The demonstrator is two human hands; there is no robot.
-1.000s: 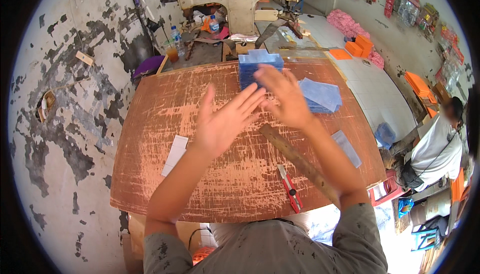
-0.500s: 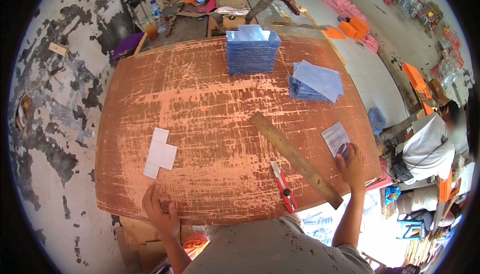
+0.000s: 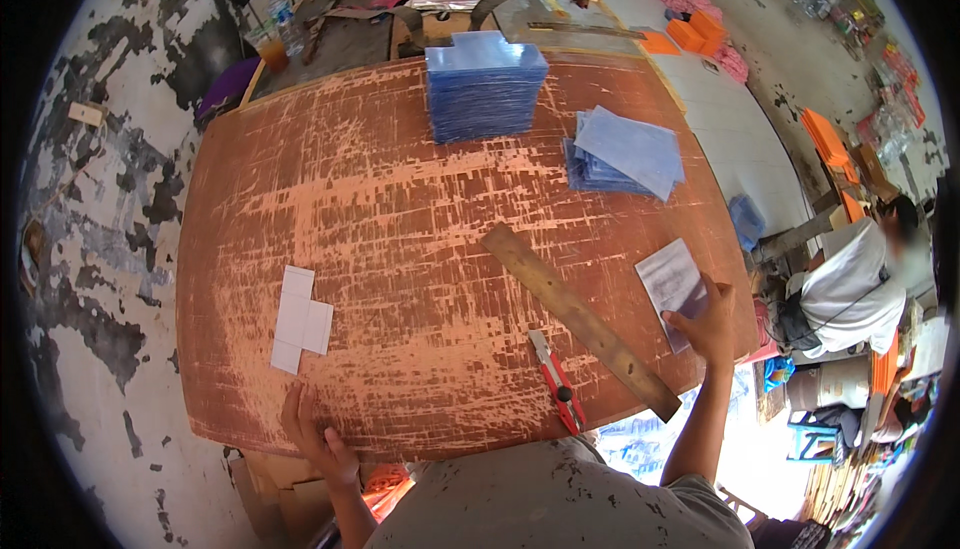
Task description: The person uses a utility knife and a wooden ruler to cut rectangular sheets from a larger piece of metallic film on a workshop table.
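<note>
Comparing the head view with the two earlier pictures shows both hands drawn back from the far stacks to the near edge of the table [image 3: 400, 249]. One second ago both hands lay flat over the blue stack at the far side; half a second ago they were already apart, at the near corners. Now the right hand [image 3: 708, 324] rests on the pale clear sheet [image 3: 672, 284] at the near right corner, fingers [image 3: 722, 294] spread and pressed flat on it, not closed around it. The left hand [image 3: 318, 439] lies at the near left edge, fingers extended flat on the tabletop, holding nothing; the white cross-shaped template [image 3: 300, 319] lies just beyond it, not touched.

The tall stack of blue sheets [image 3: 485, 89] stands at the far centre, with the looser fanned pile [image 3: 625, 154] to its right, both well apart from either hand. The wooden ruler [image 3: 580, 319] lies diagonally between the hands, and the red utility knife [image 3: 555, 379] lies just beside its near end.

Judgement: handling of the stacks has ended and one single sheet is now under the right hand, with template, ruler and knife within reach
</note>
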